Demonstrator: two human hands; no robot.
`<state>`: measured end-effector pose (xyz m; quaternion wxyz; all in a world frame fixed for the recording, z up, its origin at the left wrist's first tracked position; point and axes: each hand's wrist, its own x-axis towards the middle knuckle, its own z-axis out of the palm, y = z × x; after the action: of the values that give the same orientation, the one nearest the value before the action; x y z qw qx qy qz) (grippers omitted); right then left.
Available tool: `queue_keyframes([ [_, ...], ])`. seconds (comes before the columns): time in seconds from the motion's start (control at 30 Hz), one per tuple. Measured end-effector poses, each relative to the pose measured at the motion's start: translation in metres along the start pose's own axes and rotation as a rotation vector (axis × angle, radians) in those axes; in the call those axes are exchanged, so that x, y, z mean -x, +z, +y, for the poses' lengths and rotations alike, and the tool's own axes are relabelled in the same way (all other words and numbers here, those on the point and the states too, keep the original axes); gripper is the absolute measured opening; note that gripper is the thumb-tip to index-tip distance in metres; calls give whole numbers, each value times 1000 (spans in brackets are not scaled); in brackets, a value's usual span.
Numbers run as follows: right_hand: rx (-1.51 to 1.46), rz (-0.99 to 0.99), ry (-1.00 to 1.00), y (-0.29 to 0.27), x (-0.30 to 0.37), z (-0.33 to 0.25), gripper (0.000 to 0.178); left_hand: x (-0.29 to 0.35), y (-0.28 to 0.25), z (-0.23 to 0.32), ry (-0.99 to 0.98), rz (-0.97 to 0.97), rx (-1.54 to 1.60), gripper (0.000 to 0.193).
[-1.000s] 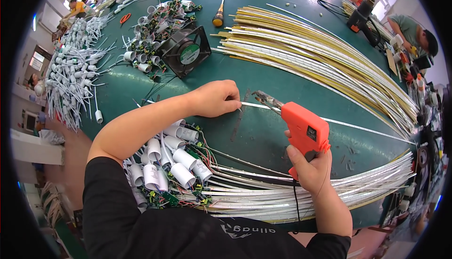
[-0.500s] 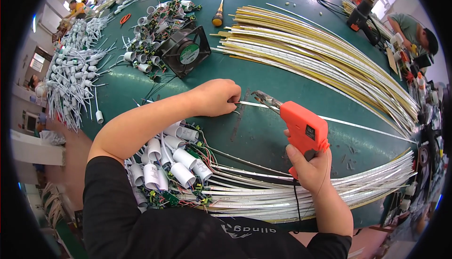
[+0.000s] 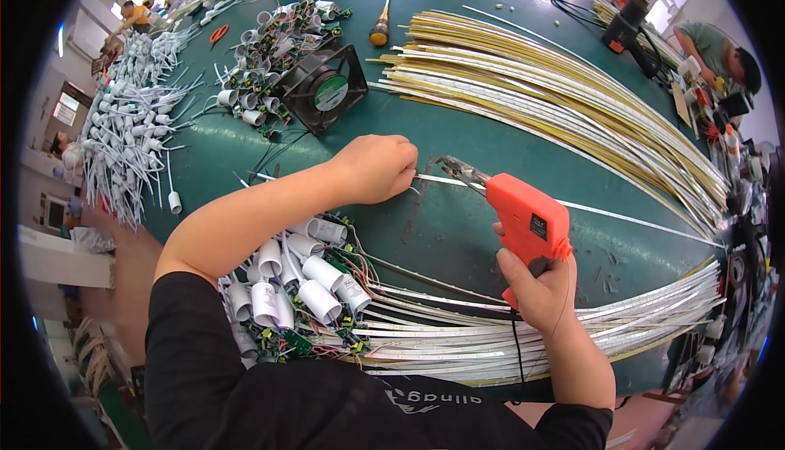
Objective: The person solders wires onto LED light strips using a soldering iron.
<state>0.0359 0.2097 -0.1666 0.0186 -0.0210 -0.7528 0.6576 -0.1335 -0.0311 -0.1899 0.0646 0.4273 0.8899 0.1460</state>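
My left hand is closed with its fingertips at the left end of a narrow white LED strip lying across the table. A thin pale wire pokes out from under those fingers; the grip itself is mostly hidden. In my right hand is a red soldering gun, held by its handle. Its metal tip points left, just over the strip and a little apart from my left fingers. Below my left forearm lie white lamp caps with circuit boards and wires, joined to a bundle of LED strips.
Beyond my hands lie a black fan, a pile of circuit boards in white caps, a screwdriver and a large stack of strips. White cabled lamp caps fill the left. A co-worker sits far right.
My left hand has shifted very slightly, its fingers curling closer, and the red wire seen at its fingertips no longer shows. The soldering gun has stayed almost in place.
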Motion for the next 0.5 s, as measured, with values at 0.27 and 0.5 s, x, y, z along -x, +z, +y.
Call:
queue_keyframes([
  [0.27,30,-27,29,4,-2,-2,42,-2,9,-6,-88,5,76,13],
  [0.5,91,-29,46,10,-5,-1,26,-3,14,-8,-62,59,110,11],
])
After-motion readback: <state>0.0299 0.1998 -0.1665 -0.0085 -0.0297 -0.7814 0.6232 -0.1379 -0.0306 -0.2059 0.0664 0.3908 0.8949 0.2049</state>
